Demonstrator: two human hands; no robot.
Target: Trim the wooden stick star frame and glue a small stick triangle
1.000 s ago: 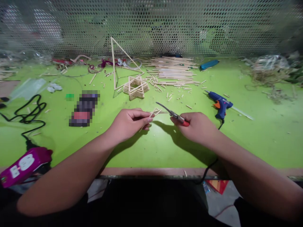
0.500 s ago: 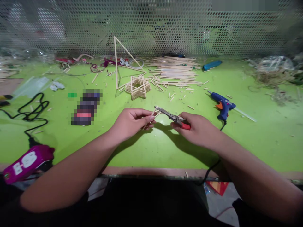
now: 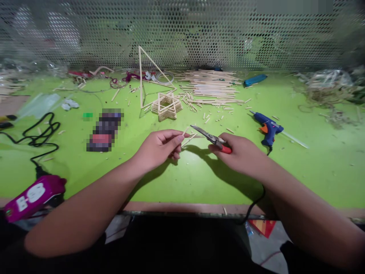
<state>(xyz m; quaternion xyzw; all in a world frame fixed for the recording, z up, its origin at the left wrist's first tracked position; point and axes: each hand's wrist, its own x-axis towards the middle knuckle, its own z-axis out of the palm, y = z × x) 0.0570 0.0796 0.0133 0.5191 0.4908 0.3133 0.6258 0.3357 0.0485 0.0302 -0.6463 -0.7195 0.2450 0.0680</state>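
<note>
Left hand [image 3: 163, 145] pinches thin wooden sticks [image 3: 189, 140], free ends angled toward the right hand [image 3: 238, 150], which is wrapped around red-handled cutters [image 3: 211, 137]. Change: half a second ago the blade tip lay over a stick end; now it's drawn back right, just beside it (can't tell if blades are apart). So the sticks look clear of the tool, grip unchanged. Star-shaped stick frame [image 3: 167, 107] sits on the counter [image 3: 199, 182] beyond the left hand; glue gun [image 3: 268, 128] lies beyond and right of the right hand.
</note>
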